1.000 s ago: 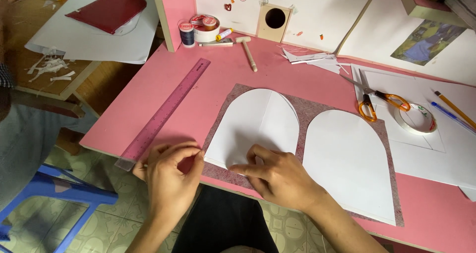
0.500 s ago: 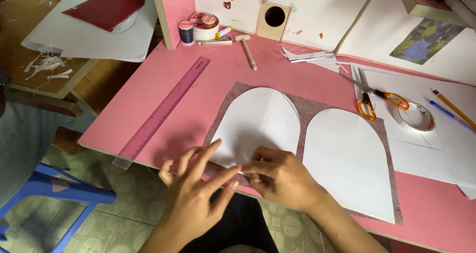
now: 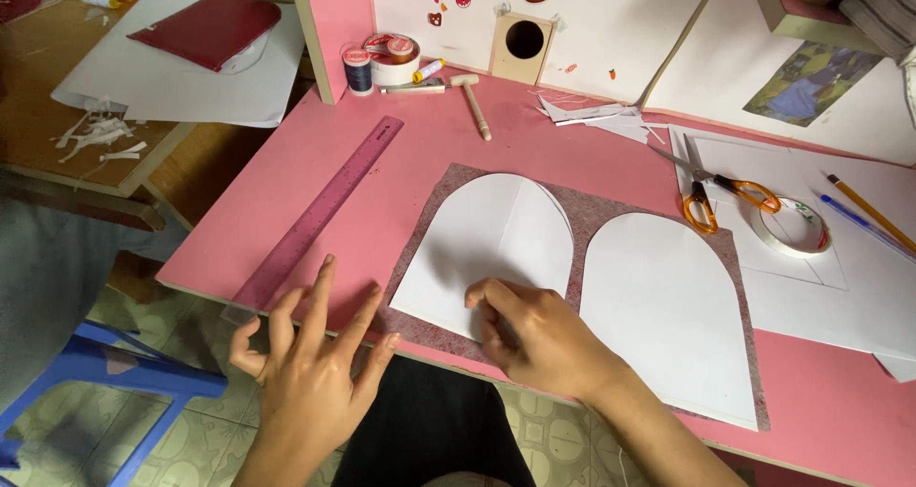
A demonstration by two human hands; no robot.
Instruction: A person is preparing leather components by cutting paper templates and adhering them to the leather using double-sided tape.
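Listing largest first: pink table (image 3: 534,153) filling mid-frame; mottled mauve sheet (image 3: 620,210) lying centre; two white arched cut-outs on it, left cut-out (image 3: 496,229) and right cut-out (image 3: 663,306). I am pressing my right hand (image 3: 534,339), fingers curled, onto the left cut-out's lower edge. My left hand (image 3: 310,358) is hovering spread open, lower left, near the purple ruler (image 3: 320,215). Orange-handled scissors (image 3: 716,196) and tape roll (image 3: 790,227) are sitting right.

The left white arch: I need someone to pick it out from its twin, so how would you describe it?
On the pink table lies a speckled grey-pink sheet bearing two white arch-shaped cutouts. The left white arch is the one nearer the purple ruler. Unlike the right arch, it has a vertical crease line, and the right hand presses its lower edge.
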